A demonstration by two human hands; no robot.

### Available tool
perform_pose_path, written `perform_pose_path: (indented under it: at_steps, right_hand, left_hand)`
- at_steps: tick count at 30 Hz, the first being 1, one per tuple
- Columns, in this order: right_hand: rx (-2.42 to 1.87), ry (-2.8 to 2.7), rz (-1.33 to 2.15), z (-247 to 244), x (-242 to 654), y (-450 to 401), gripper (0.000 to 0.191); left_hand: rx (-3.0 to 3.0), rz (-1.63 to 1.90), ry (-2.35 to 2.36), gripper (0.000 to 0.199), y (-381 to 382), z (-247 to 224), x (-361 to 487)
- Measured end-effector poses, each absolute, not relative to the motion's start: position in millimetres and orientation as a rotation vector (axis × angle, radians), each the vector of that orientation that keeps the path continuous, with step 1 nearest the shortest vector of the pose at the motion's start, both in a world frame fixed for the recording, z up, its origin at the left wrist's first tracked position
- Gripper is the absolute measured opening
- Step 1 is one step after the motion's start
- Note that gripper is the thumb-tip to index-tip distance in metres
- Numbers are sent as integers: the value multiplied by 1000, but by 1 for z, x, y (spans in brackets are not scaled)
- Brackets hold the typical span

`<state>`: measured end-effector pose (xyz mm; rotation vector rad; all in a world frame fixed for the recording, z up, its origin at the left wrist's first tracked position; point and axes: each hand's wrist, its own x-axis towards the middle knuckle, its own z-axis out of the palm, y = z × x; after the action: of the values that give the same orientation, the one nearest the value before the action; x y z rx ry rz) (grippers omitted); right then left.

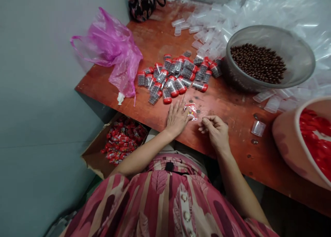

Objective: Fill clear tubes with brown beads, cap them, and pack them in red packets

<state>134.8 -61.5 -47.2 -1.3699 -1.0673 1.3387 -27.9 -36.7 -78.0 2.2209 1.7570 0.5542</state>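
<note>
My left hand (177, 119) lies palm down on the reddish wooden tabletop (227, 140), fingers spread, its fingertips beside a small red-and-white sachet (191, 111). My right hand (214, 130) rests just to the right, with thumb and forefinger pinched together and nothing visible between them. Close above both hands lies a heap of clear plastic tubes with red caps (173, 75), filled with dark beads. Behind the heap, a grey mesh-lined bowl (297, 47) holds brown beads (258, 63).
Loose clear plastic tubes (207, 33) spread across the back of the table, with a plastic sheet behind. A pink basin (287, 140) of red caps stands at the right. A cardboard box (98, 154) of red packets sits below the left edge. A crumpled pink bag (113, 47) lies by the wall.
</note>
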Motion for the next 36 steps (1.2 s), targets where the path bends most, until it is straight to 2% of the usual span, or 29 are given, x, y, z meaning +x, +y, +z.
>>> perform_pose_path:
  at_steps: [6, 9, 13, 17, 22, 24, 29, 33, 36]
  right_hand:
    - [-1410, -1139, 1273, -54, 135, -48, 25]
    - [-1366, -1186, 1175, -61, 129, -37, 33]
    - [-1295, -1125, 1267, -59, 123, -27, 39]
    - [-1256, -1039, 1339, -45, 119, -24, 38]
    - [-1270, -1319, 1448, -40, 118, -8, 40]
    - [-1367, -1545, 1284, -39, 118, 9, 37]
    - [-1878, -1971, 459, -31, 105, 64, 45]
    - [-2085, -2112, 256, -28, 90, 88, 49]
    - [-2044, -2163, 183, -34, 95, 89, 42]
  left_hand:
    - [2178, 640, 1725, 31, -38, -82, -28]
    - [2153, 732, 1685, 30, -40, -78, -28]
    - [2002, 932, 1541, 33, -46, -64, -27]
    - [1358, 1134, 1311, 53, -50, -51, -31]
    - [635, 1020, 1020, 42, -46, -47, -39]
    - [516, 1037, 1037, 38, -44, -48, -41]
    - [394, 1089, 1134, 34, -42, -47, -45]
    - [342, 1104, 1139, 35, -44, -43, -52]
    - [287, 1102, 1147, 33, -44, -40, -58]
